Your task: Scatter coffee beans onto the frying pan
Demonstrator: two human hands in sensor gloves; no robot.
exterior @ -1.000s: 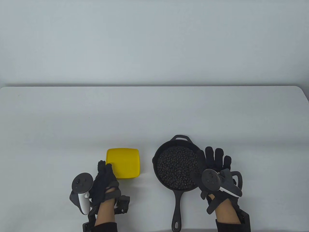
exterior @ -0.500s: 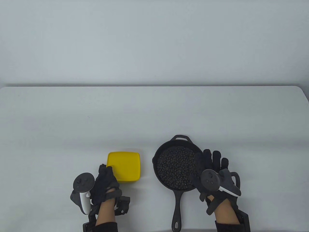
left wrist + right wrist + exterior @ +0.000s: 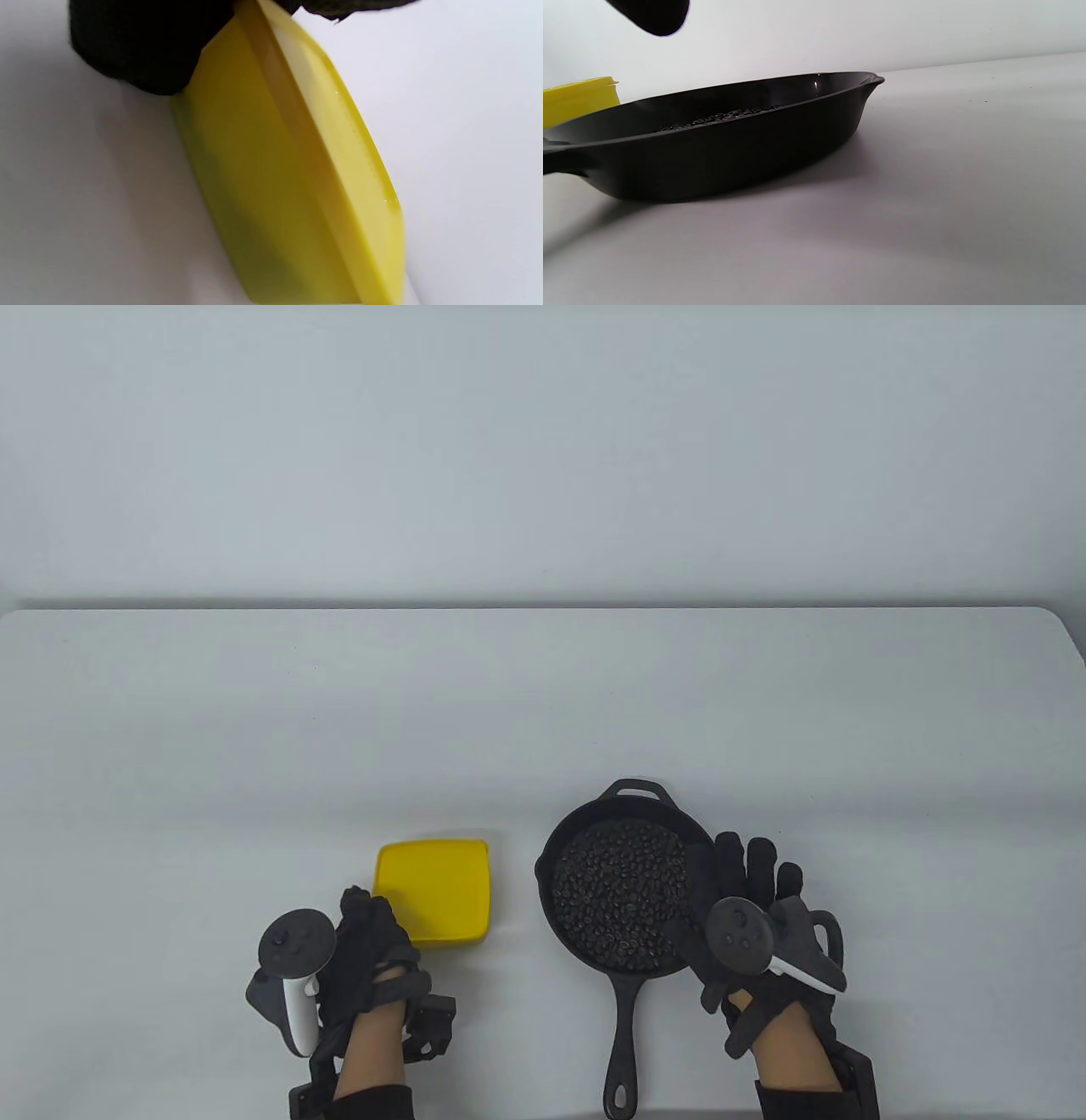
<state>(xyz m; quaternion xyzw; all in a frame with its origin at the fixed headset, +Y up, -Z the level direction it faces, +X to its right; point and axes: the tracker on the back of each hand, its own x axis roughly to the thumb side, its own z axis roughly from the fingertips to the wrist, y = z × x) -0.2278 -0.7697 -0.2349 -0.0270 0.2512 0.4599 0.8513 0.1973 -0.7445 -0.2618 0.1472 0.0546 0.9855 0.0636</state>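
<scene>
A black cast-iron frying pan (image 3: 624, 814) lies near the table's front, handle toward me, its bottom covered with dark coffee beans (image 3: 619, 895). A yellow square container (image 3: 437, 886) sits to its left, and its inside looks empty. My left hand (image 3: 369, 908) grips the container's near left corner; in the left wrist view gloved fingers (image 3: 140, 46) hold the container's (image 3: 288, 169) rim. My right hand (image 3: 721, 891) is spread open and empty at the pan's right rim. The right wrist view shows the pan (image 3: 721, 156), the beans (image 3: 721, 116) and one fingertip (image 3: 653, 12).
The white table (image 3: 543, 695) stretches bare behind both objects to its far edge. The pan's handle (image 3: 624, 1044) reaches the front edge between my hands. The yellow container also shows behind the pan in the right wrist view (image 3: 577, 99).
The yellow container has shifted slightly toward me in my left hand. My right hand has drawn back a little toward me beside the pan. The pan has not moved.
</scene>
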